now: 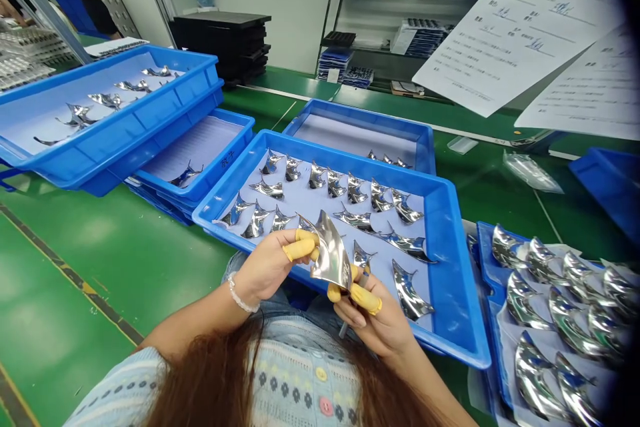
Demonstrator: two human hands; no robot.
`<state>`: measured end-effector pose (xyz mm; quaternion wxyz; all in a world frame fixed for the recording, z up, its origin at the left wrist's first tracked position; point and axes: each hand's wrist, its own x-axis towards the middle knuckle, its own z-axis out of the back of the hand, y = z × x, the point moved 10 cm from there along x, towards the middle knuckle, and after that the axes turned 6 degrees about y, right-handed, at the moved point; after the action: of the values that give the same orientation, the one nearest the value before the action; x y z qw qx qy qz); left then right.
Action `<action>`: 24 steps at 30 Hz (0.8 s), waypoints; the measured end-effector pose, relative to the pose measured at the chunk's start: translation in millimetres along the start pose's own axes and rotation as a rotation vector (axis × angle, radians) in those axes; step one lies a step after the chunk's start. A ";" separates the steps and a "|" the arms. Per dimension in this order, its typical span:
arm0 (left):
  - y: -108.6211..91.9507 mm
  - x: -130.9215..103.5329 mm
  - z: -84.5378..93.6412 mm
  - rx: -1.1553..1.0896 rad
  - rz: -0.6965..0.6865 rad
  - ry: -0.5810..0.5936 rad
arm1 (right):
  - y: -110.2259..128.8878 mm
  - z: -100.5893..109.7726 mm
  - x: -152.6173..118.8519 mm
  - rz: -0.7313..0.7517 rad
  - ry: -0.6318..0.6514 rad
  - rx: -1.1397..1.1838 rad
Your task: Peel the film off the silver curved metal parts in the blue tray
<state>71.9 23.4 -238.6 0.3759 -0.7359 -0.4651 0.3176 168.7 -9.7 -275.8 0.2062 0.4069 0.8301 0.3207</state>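
1. The big blue tray (pixel 457 267) sits in front of the person, with rows of shiny bits (pixel 355 188) in it.
2. The left arm (pixel 193 320) comes up from the low left, bent in to the middle. The right arm (pixel 425 373) comes up from the low right.
3. The left hand (pixel 267 263) tips in to the right. Its fingers are shut on the left edge of the shiny piece (pixel 331 255).
4. The right hand (pixel 373 310) is a bit lower. Its fingers are clamped on the piece's low right end, and a thin grey stick (pixel 343 329) pokes out under them.
5. The shiny piece is held up between both hands, over the tray's near edge.
6. Small yellow caps (pixel 299 249) cover some fingertips.
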 end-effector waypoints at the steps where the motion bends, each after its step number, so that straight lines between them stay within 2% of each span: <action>1: -3.5 -1.6 -0.2 0.025 -0.010 -0.009 | -0.8 0.5 0.3 -0.002 -0.001 -0.002; 4: -9.1 -4.8 -1.1 0.067 -0.030 -0.013 | -2.5 2.1 0.8 -0.004 -0.005 -0.016; 11: -7.4 -4.6 3.6 0.151 -0.066 0.001 | 0.0 2.4 0.9 0.009 -0.004 -0.077; 14: -9.6 -3.7 4.5 0.261 -0.091 0.011 | 1.4 4.5 1.2 0.007 -0.017 -0.109; 17: -17.3 -1.7 8.5 0.429 -0.150 -0.028 | 8.4 10.4 -0.4 0.032 -0.049 -0.181; 20: -22.5 2.9 14.7 0.577 -0.222 -0.082 | 29.1 21.0 -2.1 0.063 -0.123 -0.388; 22: -19.3 8.2 21.6 0.644 -0.235 -0.116 | 53.4 25.4 1.0 0.087 -0.165 -0.667; 24: -11.6 14.8 28.7 0.710 -0.216 -0.131 | 80.8 22.4 11.2 0.122 -0.170 -1.046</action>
<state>48.6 47.7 -245.3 0.6083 -0.4845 -0.4241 0.4641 219.6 44.9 -236.0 0.4288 0.3220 0.5145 0.6691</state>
